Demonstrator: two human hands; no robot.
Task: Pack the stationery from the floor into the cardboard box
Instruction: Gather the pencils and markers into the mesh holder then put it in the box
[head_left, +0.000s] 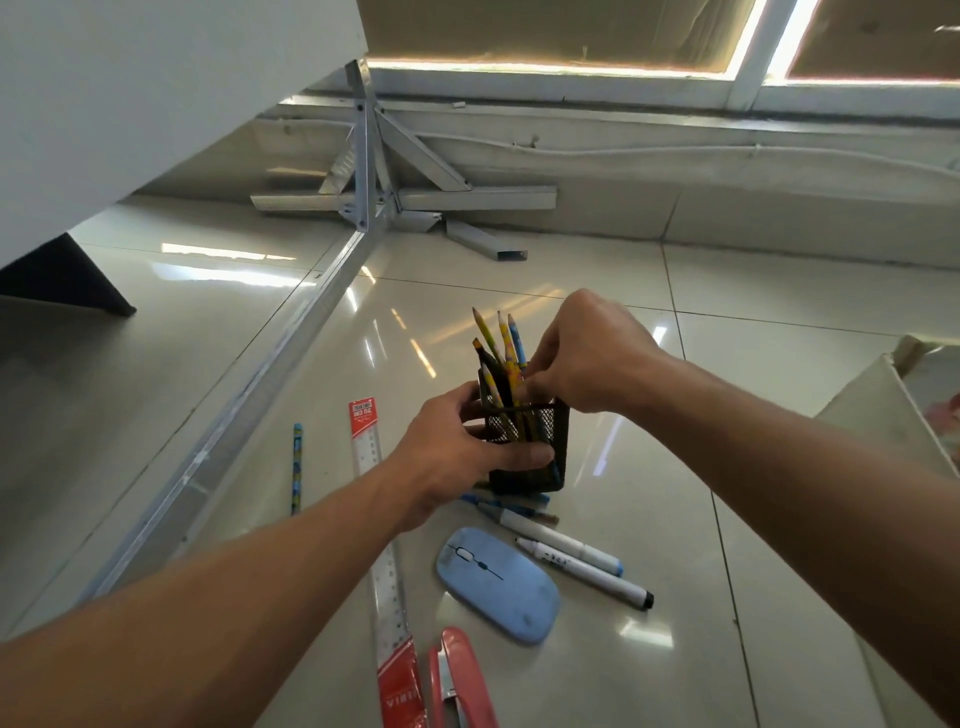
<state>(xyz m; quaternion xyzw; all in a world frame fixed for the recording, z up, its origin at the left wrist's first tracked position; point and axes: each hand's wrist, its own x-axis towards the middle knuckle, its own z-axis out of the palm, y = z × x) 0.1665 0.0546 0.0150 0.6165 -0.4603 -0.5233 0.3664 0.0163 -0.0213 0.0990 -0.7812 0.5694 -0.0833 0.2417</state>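
A black mesh pencil holder (540, 441) stands on the tiled floor with several pencils (501, 353) sticking up out of it. My left hand (457, 457) grips the holder's side. My right hand (587, 358) pinches the pencils at the holder's rim. On the floor nearby lie a blue pencil (297, 467), a clear ruler with red ends (379, 551), two white markers (576, 558), a blue computer mouse (496, 584) and a pink stapler (457, 686). More pens (514, 501) lie partly hidden behind the holder. The cardboard box (883, 410) shows at the right edge.
A white table top (130, 104) overhangs at upper left, with its metal leg frame (369, 171) and a floor rail (249, 415) running diagonally. Loose metal channel pieces (485, 241) lie by the wall under the window.
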